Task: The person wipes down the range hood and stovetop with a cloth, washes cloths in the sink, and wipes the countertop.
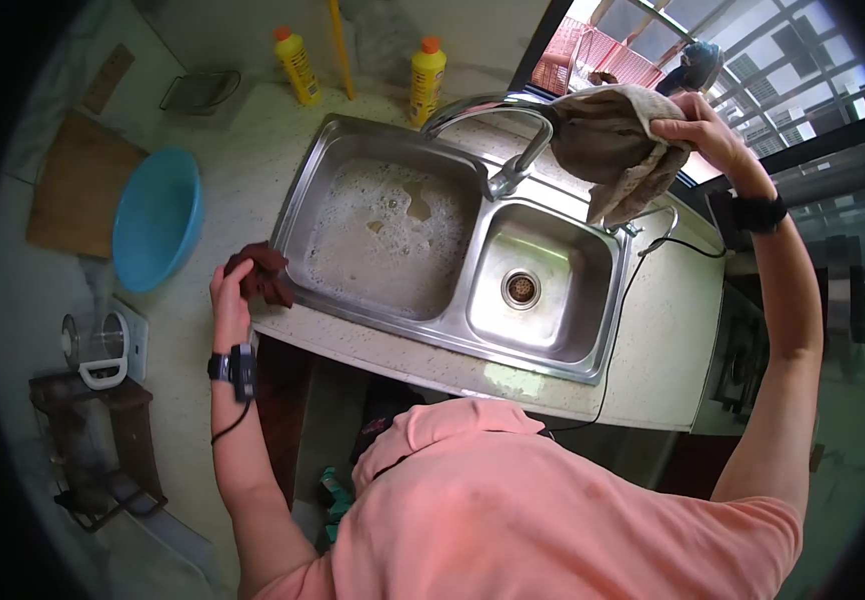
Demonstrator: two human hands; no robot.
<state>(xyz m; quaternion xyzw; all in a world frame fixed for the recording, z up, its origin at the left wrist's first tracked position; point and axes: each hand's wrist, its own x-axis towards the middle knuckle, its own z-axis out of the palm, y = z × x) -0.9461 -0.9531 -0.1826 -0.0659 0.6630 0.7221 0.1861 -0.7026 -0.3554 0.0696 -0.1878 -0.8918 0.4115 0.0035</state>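
Note:
My left hand point(231, 290) is closed on a bunched, dark reddish-brown cloth point(265, 272) at the left edge of the steel sink. Up at the right, my right hand point(711, 140) grips a damp-looking beige-grey cloth point(618, 135), raised beside the curved faucet point(525, 165) near the window. The cloth hangs down in folds and partly covers the faucet's end. Below, the sink's left basin point(303, 215) holds cloudy, foamy water. The right basin point(493, 310) shows its bare floor and a drain strainer point(522, 289).
Two yellow bottles with orange caps point(298, 68) point(428, 82) stand behind the sink. To the left, a blue basin point(158, 220) leans near a wooden board point(83, 185). A glass pot point(101, 348) sits lower left. A black cable point(625, 330) crosses the counter at right.

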